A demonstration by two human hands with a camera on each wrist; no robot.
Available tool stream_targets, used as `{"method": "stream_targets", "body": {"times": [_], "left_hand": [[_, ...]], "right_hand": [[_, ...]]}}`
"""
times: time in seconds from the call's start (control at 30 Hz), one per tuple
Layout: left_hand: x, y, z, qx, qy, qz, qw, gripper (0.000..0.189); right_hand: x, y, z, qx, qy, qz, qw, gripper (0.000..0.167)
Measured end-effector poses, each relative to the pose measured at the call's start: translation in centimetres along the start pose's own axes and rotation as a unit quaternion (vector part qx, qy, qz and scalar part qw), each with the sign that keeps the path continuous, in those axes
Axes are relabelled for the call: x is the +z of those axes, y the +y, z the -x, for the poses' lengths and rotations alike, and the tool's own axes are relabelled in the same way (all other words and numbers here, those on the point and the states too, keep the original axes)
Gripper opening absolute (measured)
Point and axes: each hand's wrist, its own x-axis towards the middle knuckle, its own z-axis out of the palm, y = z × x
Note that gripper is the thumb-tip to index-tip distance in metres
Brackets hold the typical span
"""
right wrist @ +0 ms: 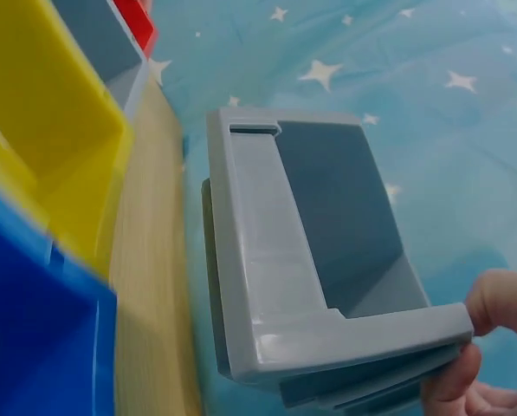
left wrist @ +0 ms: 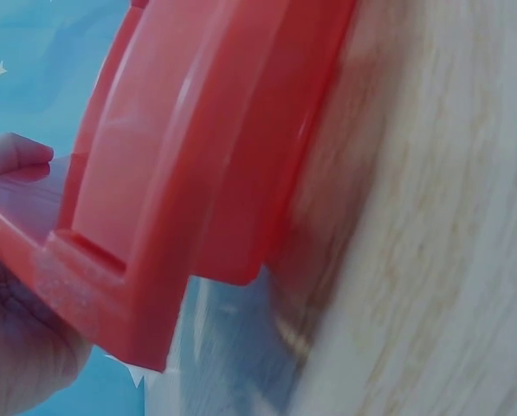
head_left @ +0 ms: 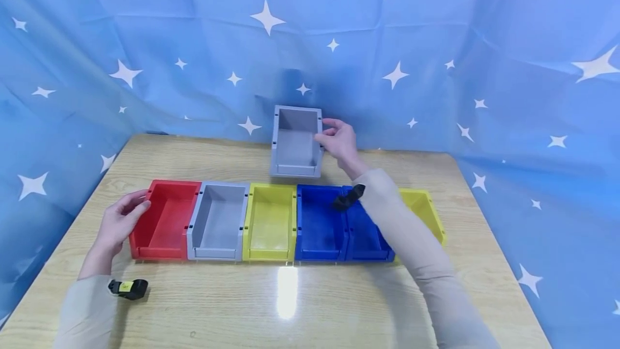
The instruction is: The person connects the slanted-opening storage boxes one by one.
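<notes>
Nearest the head camera, a bare stretch of the wooden table (head_left: 290, 295) is seen, with a glare spot on it. Beyond it, a row of six bins is already set side by side: red bin (head_left: 164, 220), grey bin (head_left: 218, 220), yellow bin (head_left: 269, 221), two blue bins (head_left: 317, 225), and a second yellow bin (head_left: 426, 209) partly hidden behind the right forearm.

The left hand (head_left: 118, 225) is laid against the outer wall of the red bin, fingers nearly straight, thumb at the wall's top edge; nothing is clasped. In the left wrist view the red wall lies just in front of the fingertips.

The right hand (head_left: 339, 141) grips the right wall of a loose grey bin (head_left: 295, 141), thumb over the rim and fingers beneath, as the right wrist view shows (right wrist: 327, 286). This bin is held tilted, clear of the table, behind the row and above the yellow-blue joint.

Judgement: row largely assembled; one bin remains unplaced.
</notes>
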Motion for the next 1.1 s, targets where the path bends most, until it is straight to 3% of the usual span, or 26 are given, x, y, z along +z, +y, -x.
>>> {"method": "stream_targets", "body": {"times": [0.3, 0.57, 0.8, 1.1], "left_hand": [[0.3, -1.1, -0.4, 0.009, 0.047, 0.005, 0.9988, 0.053], [0.2, 0.1, 0.0, 0.013, 0.051, 0.014, 0.9985, 0.048], [-0.3, 0.2, 0.4, 0.006, 0.056, 0.011, 0.9984, 0.047], [-0.5, 0.2, 0.4, 0.009, 0.068, 0.046, 0.9966, 0.038]], "right_hand": [[-7.7, 1.7, 1.2, -0.013, 0.029, 0.018, 0.9994, 0.052], [-14.1, 3.8, 3.2, -0.019, 0.045, 0.039, 0.9981, 0.053], [-18.2, 5.3, 5.1, 0.001, 0.018, 0.042, 0.9990, 0.054], [-23.6, 7.1, 7.3, -0.006, -0.016, 0.047, 0.9988, 0.053]]}}
